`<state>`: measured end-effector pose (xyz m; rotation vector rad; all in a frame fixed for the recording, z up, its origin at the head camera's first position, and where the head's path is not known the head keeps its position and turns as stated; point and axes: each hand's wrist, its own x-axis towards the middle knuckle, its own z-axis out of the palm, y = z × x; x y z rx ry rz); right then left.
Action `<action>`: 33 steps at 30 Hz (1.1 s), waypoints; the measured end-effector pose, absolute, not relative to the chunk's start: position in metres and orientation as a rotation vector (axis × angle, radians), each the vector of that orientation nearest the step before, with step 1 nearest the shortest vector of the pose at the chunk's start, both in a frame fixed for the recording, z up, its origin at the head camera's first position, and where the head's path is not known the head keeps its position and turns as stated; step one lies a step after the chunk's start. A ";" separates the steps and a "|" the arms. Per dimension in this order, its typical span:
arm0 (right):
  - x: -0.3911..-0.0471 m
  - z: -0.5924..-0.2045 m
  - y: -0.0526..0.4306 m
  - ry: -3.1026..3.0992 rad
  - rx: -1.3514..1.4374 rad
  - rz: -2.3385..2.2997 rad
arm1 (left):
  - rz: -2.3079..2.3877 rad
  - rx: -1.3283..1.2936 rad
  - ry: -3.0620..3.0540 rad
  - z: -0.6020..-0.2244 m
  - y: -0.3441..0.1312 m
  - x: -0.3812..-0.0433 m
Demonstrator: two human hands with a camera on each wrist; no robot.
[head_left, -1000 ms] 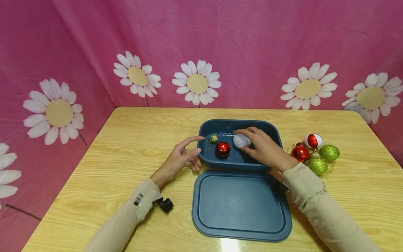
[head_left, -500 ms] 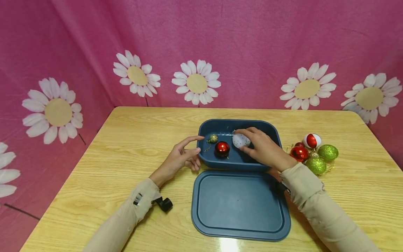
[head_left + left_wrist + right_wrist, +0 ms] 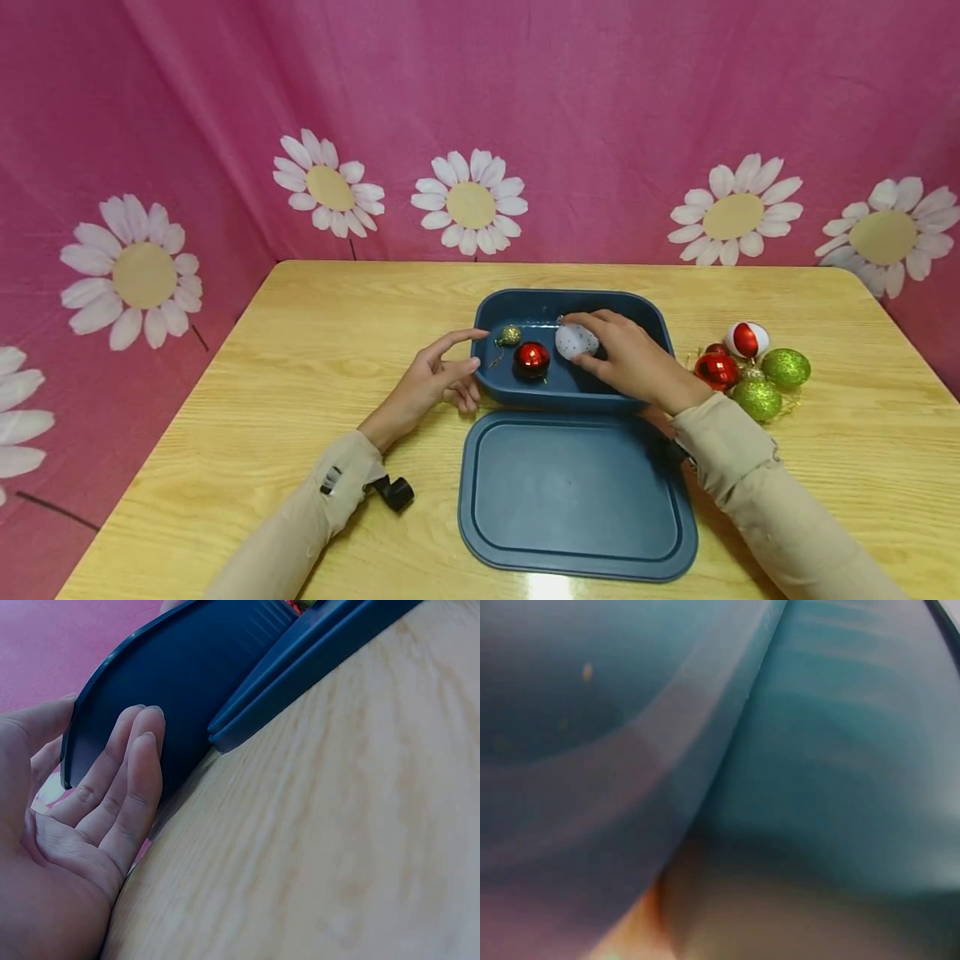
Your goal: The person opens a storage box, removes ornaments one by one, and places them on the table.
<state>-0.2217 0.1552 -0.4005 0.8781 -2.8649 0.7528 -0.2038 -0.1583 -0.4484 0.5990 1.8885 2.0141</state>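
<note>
A dark blue rectangular box (image 3: 570, 400) stands on the table, its inside facing up. My right hand (image 3: 630, 354) reaches over the near rim and holds a white speckled ornament (image 3: 576, 342) between fingers and thumb, low inside the box. Left of it lie a shiny red ball ornament (image 3: 532, 359) and a small gold glitter ornament (image 3: 511, 335). At the box's left end, my left hand (image 3: 427, 379) touches the rim and outer wall with extended fingers, seen also against the wall (image 3: 187, 682) in the left wrist view. In the right wrist view, the held ornament is hidden.
A flat blue lid (image 3: 573, 492) lies in front of the box, close to its near side. Right of the box sits a cluster of ornaments, including green glitter balls (image 3: 757, 400), a red ball (image 3: 717, 371) and a red-and-white one (image 3: 747, 340). Behind the wooden table hangs a pink flowered cloth (image 3: 585, 125).
The head view shifts slightly, moving the whole scene a little lower in the frame. Both hands and the ornaments keep their places relative to the box.
</note>
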 end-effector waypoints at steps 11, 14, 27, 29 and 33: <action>-0.211 -0.382 0.160 -2.806 0.870 0.720 | 2.010 0.581 1.914 -0.448 -0.158 -0.202; -0.207 -0.378 0.163 -2.798 0.870 0.734 | 2.007 0.576 1.918 -0.448 -0.157 -0.202; -0.190 -0.373 0.171 -2.792 0.872 0.742 | 1.996 0.584 1.926 -0.449 -0.157 -0.202; -0.187 -0.373 0.173 -2.790 0.869 0.727 | 1.998 0.581 1.924 -0.449 -0.157 -0.203; -0.183 -0.375 0.179 -2.771 0.869 0.697 | 2.004 0.578 1.916 -0.449 -0.157 -0.203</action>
